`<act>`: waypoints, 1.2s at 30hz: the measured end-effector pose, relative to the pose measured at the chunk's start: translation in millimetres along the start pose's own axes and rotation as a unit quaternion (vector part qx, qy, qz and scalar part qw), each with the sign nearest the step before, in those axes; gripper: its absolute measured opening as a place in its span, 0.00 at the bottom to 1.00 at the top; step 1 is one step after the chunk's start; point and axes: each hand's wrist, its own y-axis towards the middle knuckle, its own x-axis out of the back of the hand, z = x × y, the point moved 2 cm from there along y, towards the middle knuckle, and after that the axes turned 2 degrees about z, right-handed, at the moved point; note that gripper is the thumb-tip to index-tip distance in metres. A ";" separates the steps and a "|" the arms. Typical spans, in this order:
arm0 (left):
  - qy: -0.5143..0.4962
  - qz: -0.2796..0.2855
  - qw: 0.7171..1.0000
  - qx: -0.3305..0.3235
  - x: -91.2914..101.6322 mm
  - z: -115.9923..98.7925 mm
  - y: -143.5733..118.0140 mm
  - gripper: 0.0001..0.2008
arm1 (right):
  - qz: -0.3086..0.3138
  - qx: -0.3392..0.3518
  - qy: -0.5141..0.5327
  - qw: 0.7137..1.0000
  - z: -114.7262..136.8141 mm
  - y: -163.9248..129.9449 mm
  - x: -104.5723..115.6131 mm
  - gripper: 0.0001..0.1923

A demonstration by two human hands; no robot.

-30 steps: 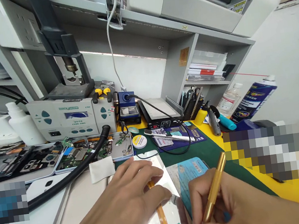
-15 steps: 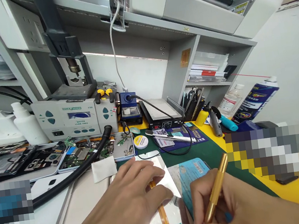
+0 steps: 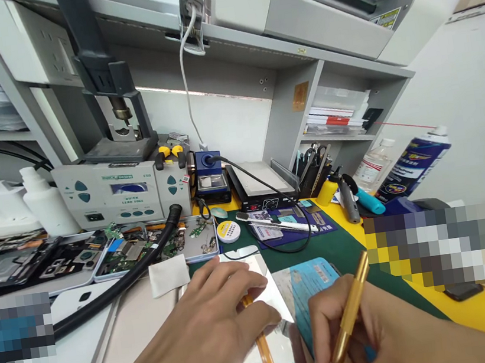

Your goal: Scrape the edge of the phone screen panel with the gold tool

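Left hand (image 3: 225,318) lay spread on a reflective panel (image 3: 279,349), lower centre; right hand (image 3: 368,327) gripped a gold pen-shaped tool (image 3: 350,311).
Centre-left, a tray (image 3: 187,246) held circuit boards (image 3: 133,250); right of centre, a black holder (image 3: 309,180) held tools.

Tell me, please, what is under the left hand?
Under the left hand are a shiny panel and an orange strip, both only partly visible. The hand hides other parts of them, and whatever else lies beneath it cannot be seen.
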 end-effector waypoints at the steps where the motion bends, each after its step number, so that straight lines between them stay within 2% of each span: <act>1: -0.001 0.000 1.000 0.000 1.6 -0.6 0.0 0.14 | 0.003 0.005 -0.001 1.000 -0.2 0.3 0.2 0.16; 7: -0.036 0.038 0.999 0.003 1.3 3.6 -4.2 0.10 | 0.014 0.017 -0.014 1.000 -0.5 0.7 1.1 0.15; 13: -0.057 0.004 0.998 -0.017 -9.6 11.4 -7.0 0.09 | 0.003 0.015 -0.046 0.999 -4.2 -1.5 1.6 0.14; 27: -0.067 0.014 0.998 -0.008 -8.3 11.2 -7.8 0.09 | -0.032 0.024 -0.041 0.998 -6.3 -2.7 -1.2 0.13; 33: -0.062 0.010 0.998 -0.012 -8.7 12.1 -9.0 0.11 | 0.002 0.013 -0.051 0.999 -5.0 0.9 1.8 0.15; 36: -0.067 0.018 0.998 -0.007 -9.2 11.7 -9.7 0.09 | -0.011 0.021 -0.043 0.999 -4.9 1.4 1.3 0.14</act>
